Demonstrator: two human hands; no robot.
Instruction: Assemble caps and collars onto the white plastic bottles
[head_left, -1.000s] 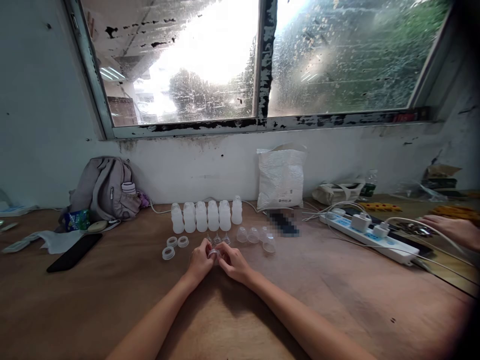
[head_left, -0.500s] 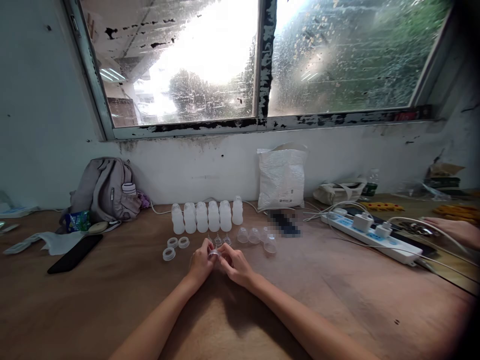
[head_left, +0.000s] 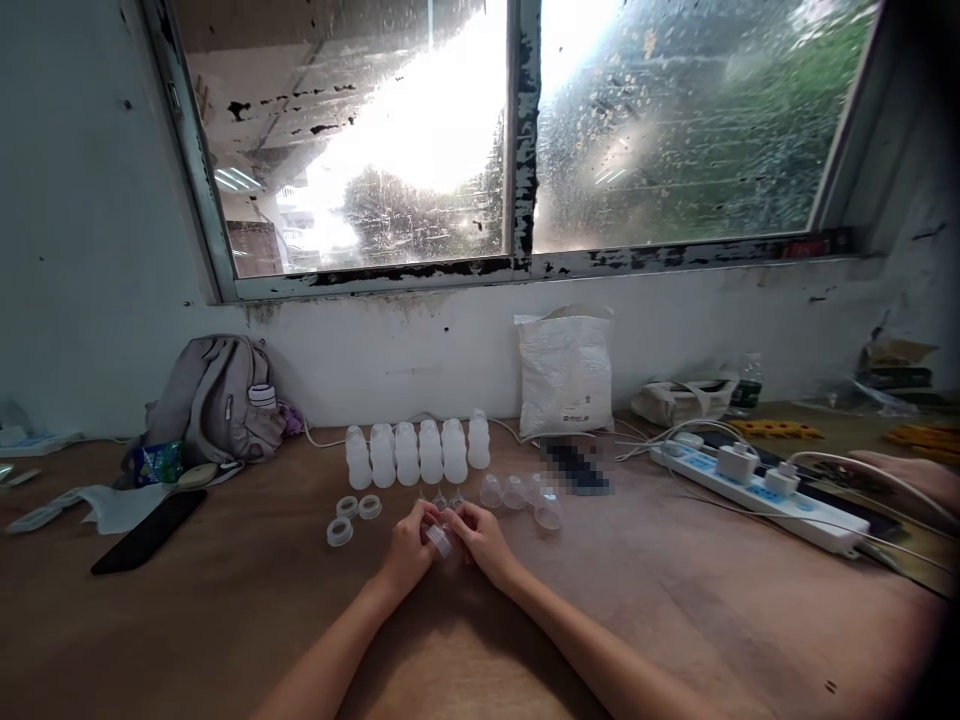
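Note:
My left hand (head_left: pixel 412 540) and my right hand (head_left: pixel 478 537) meet above the table, fingers closed on a clear bottle collar (head_left: pixel 439 541). The collar is tilted, its ribbed side towards me; whether a teat sits in it is hidden by my fingers. Just beyond my fingertips stand clear bottle teats (head_left: pixel 440 500), partly covered by my hands. Loose collar rings (head_left: pixel 340 531) lie left of my left hand. Clear dome caps (head_left: pixel 547 512) stand to the right of my right hand. Behind all these is a row of several frosted baby bottles (head_left: pixel 406 458).
A grey backpack (head_left: pixel 217 400) and a black phone (head_left: pixel 148 531) are on the left. A white pouch (head_left: pixel 566 375) leans on the wall beside a blurred dark patch. On the right lies a power strip (head_left: pixel 757 495) with cables, near another person's hand (head_left: pixel 896 480).
The collar between my fingers has tipped so its ribbed side shows. My hands have moved slightly right and lower in view; the camera view has tilted up a little.

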